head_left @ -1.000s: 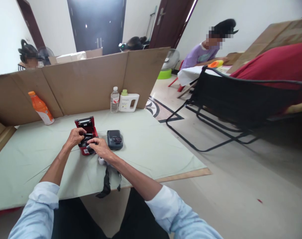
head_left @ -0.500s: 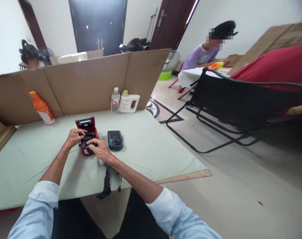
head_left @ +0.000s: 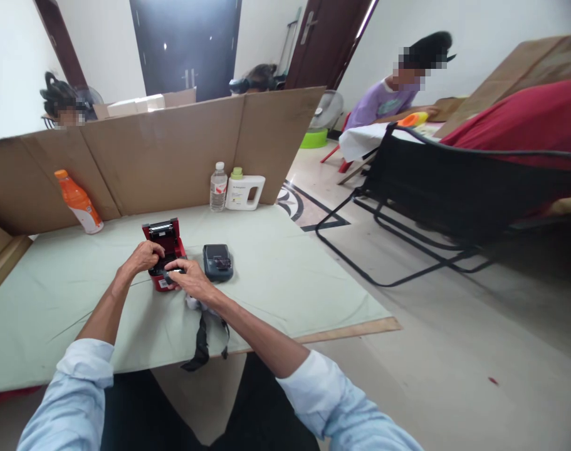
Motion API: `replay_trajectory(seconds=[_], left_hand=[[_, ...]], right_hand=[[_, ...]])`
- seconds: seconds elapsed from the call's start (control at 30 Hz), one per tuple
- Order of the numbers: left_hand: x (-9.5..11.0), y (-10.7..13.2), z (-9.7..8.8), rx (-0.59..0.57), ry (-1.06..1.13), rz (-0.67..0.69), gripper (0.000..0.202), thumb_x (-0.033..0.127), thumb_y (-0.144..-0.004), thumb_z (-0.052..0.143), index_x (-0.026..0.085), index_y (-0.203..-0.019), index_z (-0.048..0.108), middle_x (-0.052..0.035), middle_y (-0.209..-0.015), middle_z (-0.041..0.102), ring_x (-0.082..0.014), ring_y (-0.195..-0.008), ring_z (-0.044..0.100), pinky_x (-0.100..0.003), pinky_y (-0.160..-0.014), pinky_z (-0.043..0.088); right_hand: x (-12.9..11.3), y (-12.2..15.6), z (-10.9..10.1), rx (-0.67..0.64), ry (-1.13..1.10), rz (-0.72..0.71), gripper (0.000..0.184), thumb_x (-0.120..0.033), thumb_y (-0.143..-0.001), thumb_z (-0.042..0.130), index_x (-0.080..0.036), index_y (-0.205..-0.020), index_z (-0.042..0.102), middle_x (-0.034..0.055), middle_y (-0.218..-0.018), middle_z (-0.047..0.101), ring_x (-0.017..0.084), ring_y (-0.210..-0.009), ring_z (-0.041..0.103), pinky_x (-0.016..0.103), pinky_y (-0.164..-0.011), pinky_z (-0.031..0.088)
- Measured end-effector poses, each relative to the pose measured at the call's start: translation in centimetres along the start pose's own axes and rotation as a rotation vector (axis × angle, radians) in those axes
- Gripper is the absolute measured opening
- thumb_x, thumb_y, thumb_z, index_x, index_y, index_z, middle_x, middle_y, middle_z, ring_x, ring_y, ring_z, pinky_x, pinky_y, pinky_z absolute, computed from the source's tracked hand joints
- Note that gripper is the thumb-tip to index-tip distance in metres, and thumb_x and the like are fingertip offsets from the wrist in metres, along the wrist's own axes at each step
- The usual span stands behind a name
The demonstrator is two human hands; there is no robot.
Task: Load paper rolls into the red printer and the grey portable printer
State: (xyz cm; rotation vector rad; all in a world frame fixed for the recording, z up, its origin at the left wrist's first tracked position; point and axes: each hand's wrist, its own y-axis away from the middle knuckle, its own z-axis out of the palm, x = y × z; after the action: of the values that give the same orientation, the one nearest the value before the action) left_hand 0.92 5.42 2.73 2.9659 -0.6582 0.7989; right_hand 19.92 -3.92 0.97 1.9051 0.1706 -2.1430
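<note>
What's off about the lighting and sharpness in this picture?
In the head view, small glare spots sit on the dark door, and the far-left wall is washed nearly white; a faint shadow lies on the pale tabletop; in the head view, parts inside the red device, by the left hand and right hand, are too small to make out.

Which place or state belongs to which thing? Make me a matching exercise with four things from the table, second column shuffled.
Things:
1. red-cased device
2. dark portable device
3. orange-capped bottle
4. white jug

Places or states:
A. beside the clear bottle
B. leftmost of the four
C. open, with the left hand and right hand at it
D. directly right of the red-cased device

Pairs: 1-C, 2-D, 3-B, 4-A
</note>
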Motion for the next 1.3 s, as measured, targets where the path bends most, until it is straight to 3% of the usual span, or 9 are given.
replay_trajectory(seconds=[0.13,0.27,0.4,0.5,0.63,0.83,1.0,1.17,1.3], left_hand=[[1.1,0.4,0.6,0.008,-0.059,-0.022,0.025,0.022,-0.078,0.057,0.021,-0.083,0.081,-0.0032,-0.086,0.08,-0.0213,-0.081,0.072,-0.029,-0.083,0.054],[1.3,1.0,1.1,0.038,-0.044,-0.011,0.02,0.023,-0.08,0.058,0.021,-0.079,0.078,-0.0024,-0.087,0.079,-0.0196,-0.084,0.07,-0.029,-0.086,0.053],[-0.2,1.2,0.9,0.472,0.03,-0.078,0.015,0.019,-0.076,0.061,0.019,-0.084,0.074,-0.0063,-0.096,0.074,-0.0213,-0.091,0.068,-0.034,-0.091,0.054],[-1.8,0.1,0.4,0.668,0.243,-0.174,0.045,0.019,-0.069,0.07,0.017,-0.113,0.069,-0.0104,-0.116,0.07,-0.0233,-0.097,0.067,-0.039,-0.089,0.057],[-3.4,-1.9,0.0,0.484,0.604,-0.166,0.082,0.015,-0.06,0.076,0.016,-0.138,0.054,-0.0136,-0.128,0.066,-0.027,-0.112,0.066,-0.045,-0.099,0.054],[-4.5,-1.8,0.1,0.416,0.673,-0.077,0.086,0.014,-0.056,0.081,0.017,-0.138,0.057,-0.0134,-0.134,0.064,-0.031,-0.124,0.063,-0.052,-0.112,0.047],[-4.8,-1.6,-0.1,0.385,0.699,-0.085,0.085,0.013,-0.056,0.08,0.017,-0.138,0.057,-0.0145,-0.136,0.063,-0.0321,-0.125,0.062,-0.053,-0.108,0.051],[-4.9,-2.0,-0.5,0.373,0.726,-0.075,0.08,0.014,-0.057,0.08,0.017,-0.135,0.059,-0.0132,-0.131,0.066,-0.0311,-0.123,0.063,-0.052,-0.108,0.05],[-4.4,-1.9,-0.7,0.365,0.743,-0.058,0.075,0.016,-0.058,0.079,0.017,-0.131,0.06,-0.0115,-0.126,0.068,-0.0295,-0.12,0.064,-0.051,-0.11,0.048]], right_hand=[[0.1,0.4,0.1,-0.019,0.001,0.017,0.019,-0.01,-0.079,0.066,-0.015,-0.096,0.074,0.0008,-0.067,0.071,0.014,-0.059,0.071,0.019,-0.053,0.051],[0.7,0.9,0.0,-0.058,0.062,0.029,0.02,-0.011,-0.081,0.062,-0.015,-0.097,0.075,0.0011,-0.069,0.071,0.013,-0.062,0.071,0.02,-0.057,0.05],[1.2,1.3,-0.7,-0.138,0.167,-0.019,0.023,-0.014,-0.082,0.062,-0.016,-0.099,0.077,0.0001,-0.071,0.07,0.013,-0.064,0.066,0.021,-0.059,0.047],[1.1,2.1,-1.3,-0.231,0.274,-0.089,0.028,-0.019,-0.085,0.061,-0.016,-0.108,0.078,-0.0002,-0.071,0.069,0.014,-0.063,0.06,0.024,-0.059,0.044],[-0.1,4.3,-2.1,-0.241,0.59,-0.214,0.038,-0.02,-0.089,0.059,-0.022,-0.124,0.075,0.0016,-0.085,0.073,0.018,-0.076,0.065,0.029,-0.073,0.048],[-1.6,4.4,-3.8,0.134,1.191,-0.443,0.041,-0.016,-0.092,0.059,-0.023,-0.132,0.065,0.0111,-0.115,0.069,0.027,-0.106,0.062,0.035,-0.085,0.05],[-1.1,0.3,-4.8,0.017,1.403,-0.631,0.06,-0.01,-0.081,0.073,-0.02,-0.138,0.058,0.0151,-0.13,0.059,0.03,-0.114,0.054,0.041,-0.093,0.05],[-0.3,-1.8,-4.9,-0.085,1.423,-0.792,0.029,-0.015,-0.088,0.07,-0.019,-0.117,0.068,0.0138,-0.122,0.061,0.028,-0.108,0.053,0.041,-0.093,0.048],[0.2,-1.6,-4.3,-0.043,1.403,-0.868,0.013,-0.021,-0.097,0.062,-0.018,-0.106,0.071,0.0122,-0.111,0.064,0.025,-0.101,0.053,0.038,-0.088,0.047]])
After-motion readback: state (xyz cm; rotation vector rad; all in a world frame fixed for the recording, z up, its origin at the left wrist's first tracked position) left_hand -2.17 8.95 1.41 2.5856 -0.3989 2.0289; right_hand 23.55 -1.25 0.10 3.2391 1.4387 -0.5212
